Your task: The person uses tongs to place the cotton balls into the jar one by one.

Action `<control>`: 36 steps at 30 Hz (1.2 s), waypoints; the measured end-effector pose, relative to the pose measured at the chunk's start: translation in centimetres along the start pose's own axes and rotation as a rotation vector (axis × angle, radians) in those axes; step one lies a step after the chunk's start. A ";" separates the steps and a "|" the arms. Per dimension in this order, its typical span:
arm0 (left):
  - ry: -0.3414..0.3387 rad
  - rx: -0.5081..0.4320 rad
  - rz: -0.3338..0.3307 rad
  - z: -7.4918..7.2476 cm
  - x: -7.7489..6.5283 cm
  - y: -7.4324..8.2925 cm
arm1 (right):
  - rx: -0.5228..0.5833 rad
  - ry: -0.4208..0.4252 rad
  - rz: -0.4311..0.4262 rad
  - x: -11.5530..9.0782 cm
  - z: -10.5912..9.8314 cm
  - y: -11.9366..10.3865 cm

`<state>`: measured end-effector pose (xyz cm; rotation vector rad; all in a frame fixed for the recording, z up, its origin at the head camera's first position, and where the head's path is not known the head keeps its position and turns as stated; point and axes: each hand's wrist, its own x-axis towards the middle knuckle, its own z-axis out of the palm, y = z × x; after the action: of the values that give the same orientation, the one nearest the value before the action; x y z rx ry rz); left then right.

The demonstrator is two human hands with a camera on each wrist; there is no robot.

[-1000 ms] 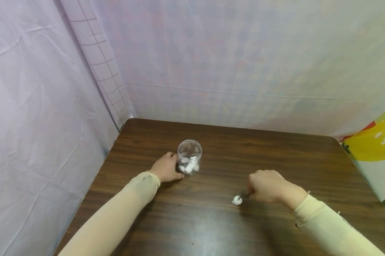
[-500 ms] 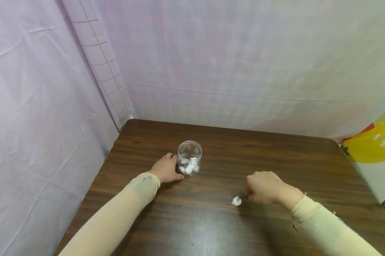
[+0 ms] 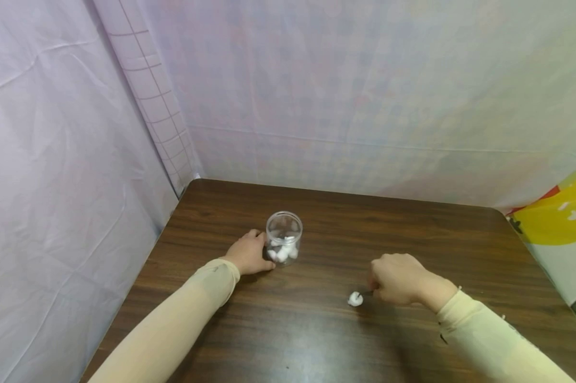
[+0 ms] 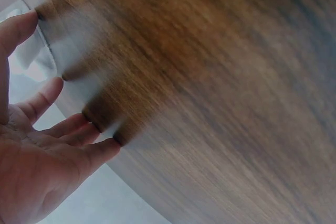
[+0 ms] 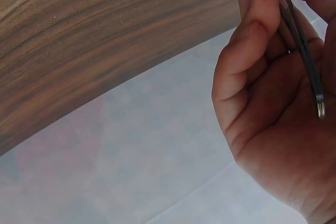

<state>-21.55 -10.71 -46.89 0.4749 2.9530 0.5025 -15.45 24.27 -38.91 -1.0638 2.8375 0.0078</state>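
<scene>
My left hand (image 3: 248, 252) rests beside a clear, lidless jar (image 3: 284, 229) with several white cotton balls (image 3: 283, 251) inside. In the left wrist view its fingers (image 4: 44, 98) are spread and fairly straight, fingertips at the tabletop, with the jar's edge (image 4: 47, 45) between thumb and index finger. My right hand (image 3: 398, 279) holds dark metal tweezers (image 3: 365, 293), whose tips grip one white cotton ball (image 3: 355, 299) low over the table. The right wrist view shows the back end of the tweezers (image 5: 307, 51) lying across the palm; their tips are out of that view.
The brown wood-grain table (image 3: 326, 223) has rounded far corners. A pale checked curtain (image 3: 345, 96) hangs behind it, and white cloth (image 3: 67, 175) hangs along the left side. A yellow patterned cloth (image 3: 551, 223) shows at the right.
The cotton ball and right hand shift only slightly, left and then back. My left hand and the jar stay in place.
</scene>
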 end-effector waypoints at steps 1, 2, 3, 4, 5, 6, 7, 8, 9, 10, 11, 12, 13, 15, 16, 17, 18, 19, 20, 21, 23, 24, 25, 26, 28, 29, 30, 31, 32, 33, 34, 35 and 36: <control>0.000 0.000 0.000 0.0 0.0 0.0 | 0.002 -0.003 0.003 0.0 -0.1 0.1; 0.000 0.002 0.000 0.0 -0.1 0.1 | 0.005 -0.003 0.003 0.1 -0.2 0.2; 0.000 0.002 0.001 0.0 -0.1 0.1 | 0.006 -0.002 0.005 0.2 -0.4 0.3; 0.000 0.002 0.000 0.0 -0.1 0.1 | 0.007 0.000 0.010 0.3 -0.5 0.4; 0.001 0.001 0.000 0.0 -0.1 0.1 | 0.009 0.000 0.013 0.4 -0.8 0.5; 0.001 0.000 0.000 -0.1 -0.1 0.1 | 0.012 0.001 0.019 0.5 -1.0 0.6; 0.003 -0.001 -0.001 -0.1 -0.2 0.1 | 0.018 0.000 0.028 0.7 -1.3 0.7; 0.003 -0.002 -0.002 -0.1 -0.2 0.1 | 0.022 0.001 0.034 0.9 -1.6 0.8; 0.004 -0.003 -0.003 -0.1 -0.2 0.1 | 0.022 0.005 0.039 1.1 -1.9 0.9; 0.004 -0.004 -0.004 -0.1 -0.1 0.1 | 0.029 0.005 0.045 1.3 -2.2 1.0; 0.004 -0.002 -0.004 -0.1 -0.1 0.1 | 0.034 0.009 0.051 1.5 -2.6 1.0; 0.002 -0.001 -0.005 -0.1 -0.1 0.1 | 0.038 0.015 0.055 1.7 -3.0 1.1; 0.001 0.001 -0.006 0.0 -0.1 0.1 | 0.038 0.020 0.057 2.0 -3.4 1.1; -0.002 0.005 -0.007 0.0 0.0 0.1 | 0.039 0.036 0.060 2.6 -4.3 1.1; -0.004 0.006 -0.009 0.0 0.0 0.0 | 0.044 0.042 0.064 2.9 -4.7 1.1; -0.006 0.008 -0.009 0.1 0.0 0.0 | 0.041 0.052 0.063 3.2 -5.2 1.0; -0.006 0.008 -0.009 0.1 0.0 0.0 | 0.039 0.061 0.061 3.6 -5.7 0.9; -0.006 0.007 -0.010 0.1 0.1 0.0 | 0.037 0.071 0.059 4.0 -6.2 0.8; -0.006 0.007 -0.009 0.1 0.1 0.0 | 0.038 0.080 0.059 4.4 -6.6 0.7; -0.005 0.004 -0.009 0.1 0.1 0.0 | 0.036 0.092 0.054 4.8 -7.0 0.5; -0.004 0.001 -0.009 0.1 0.1 0.0 | 0.037 0.110 0.050 5.6 -7.7 0.2; -0.002 -0.002 -0.008 0.1 0.1 0.0 | 0.038 0.117 0.049 6.0 -8.0 0.1; -0.002 -0.003 -0.008 0.1 0.1 0.0 | 0.043 0.123 0.045 6.5 -8.3 -0.1; 0.000 -0.004 -0.008 0.2 0.1 0.0 | 0.047 0.130 0.041 6.8 -8.5 -0.3; 0.002 -0.007 -0.008 0.2 0.1 0.0 | 0.059 0.146 0.039 7.5 -8.9 -0.6; 0.001 -0.007 -0.008 0.2 0.1 0.0 | 0.064 0.153 0.038 7.9 -9.0 -0.8; 0.002 -0.006 -0.008 0.2 0.1 0.0 | 0.067 0.162 0.037 8.2 -9.2 -1.1; 0.001 -0.006 -0.008 0.2 0.1 0.0 | 0.070 0.169 0.035 8.4 -9.3 -1.2; 0.000 -0.006 -0.009 0.1 0.1 0.0 | 0.073 0.177 0.036 8.7 -9.3 -1.4; -0.002 -0.005 -0.010 0.1 0.0 0.1 | 0.075 0.183 0.035 9.0 -9.4 -1.6; -0.003 -0.003 -0.010 0.1 0.0 0.1 | 0.076 0.186 0.035 9.3 -9.5 -1.8; -0.003 -0.002 -0.010 0.1 0.0 0.0 | 0.073 0.187 0.035 9.6 -9.5 -2.0; -0.003 0.000 -0.010 0.1 0.0 0.0 | 0.071 0.188 0.034 9.8 -9.5 -2.1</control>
<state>-21.55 -10.64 -46.97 0.4596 2.9507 0.5005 -22.38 15.83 -30.41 -1.0537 2.9957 -0.1998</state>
